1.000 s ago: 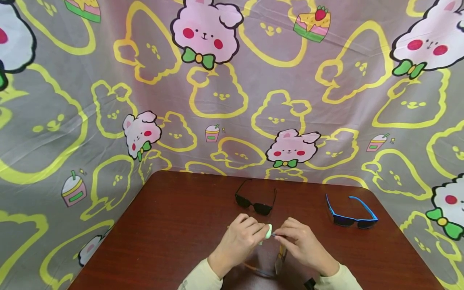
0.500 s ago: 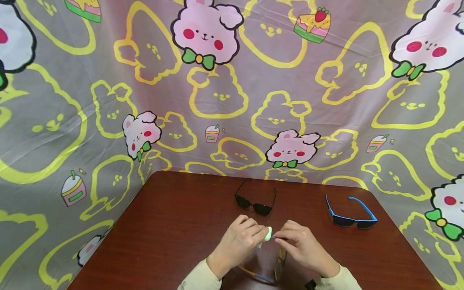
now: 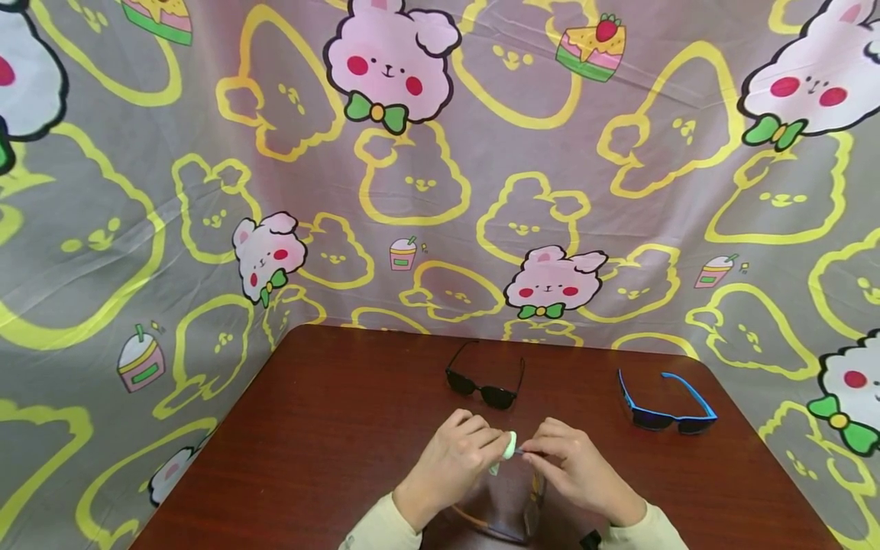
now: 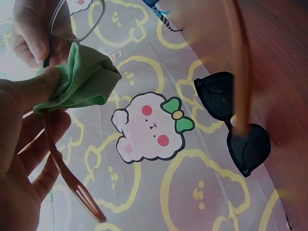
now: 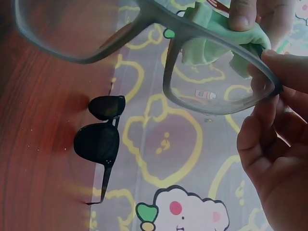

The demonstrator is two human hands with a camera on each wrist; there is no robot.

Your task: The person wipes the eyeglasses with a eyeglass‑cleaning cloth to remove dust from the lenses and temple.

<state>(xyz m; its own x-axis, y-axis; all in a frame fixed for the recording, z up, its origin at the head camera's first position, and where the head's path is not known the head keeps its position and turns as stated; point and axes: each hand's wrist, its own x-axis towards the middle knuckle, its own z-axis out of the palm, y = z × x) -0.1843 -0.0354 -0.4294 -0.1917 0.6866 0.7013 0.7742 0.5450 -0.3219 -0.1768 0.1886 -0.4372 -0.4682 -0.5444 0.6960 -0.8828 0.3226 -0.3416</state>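
Note:
My left hand [image 3: 454, 458] pinches a light green cleaning cloth [image 4: 89, 79] that is folded around one temple of a pair of eyeglasses [image 5: 161, 13]. The brown tip [image 4: 77, 185] of that temple sticks out below the cloth in the left wrist view. With thumb and fingers, my right hand [image 3: 574, 466] holds the eyeglasses at the dark corner [image 5: 275, 89] where the same temple meets the grey front. The clear lenses face the right wrist camera. The other brown temple [image 4: 240, 72] hangs free. Part of the wrapped temple is hidden under the cloth.
Black sunglasses [image 3: 481, 389] lie unfolded on the brown table [image 3: 330, 412], just beyond my hands. Blue-framed sunglasses [image 3: 670, 420] lie farther right. A patterned curtain [image 3: 426, 176] closes off the back and sides. A small black object [image 3: 589, 539] is by my right sleeve.
The eyeglasses' free temple has sunk slightly toward the lower edge of the head view. My right hand has dropped a little. Both hands keep their holds.

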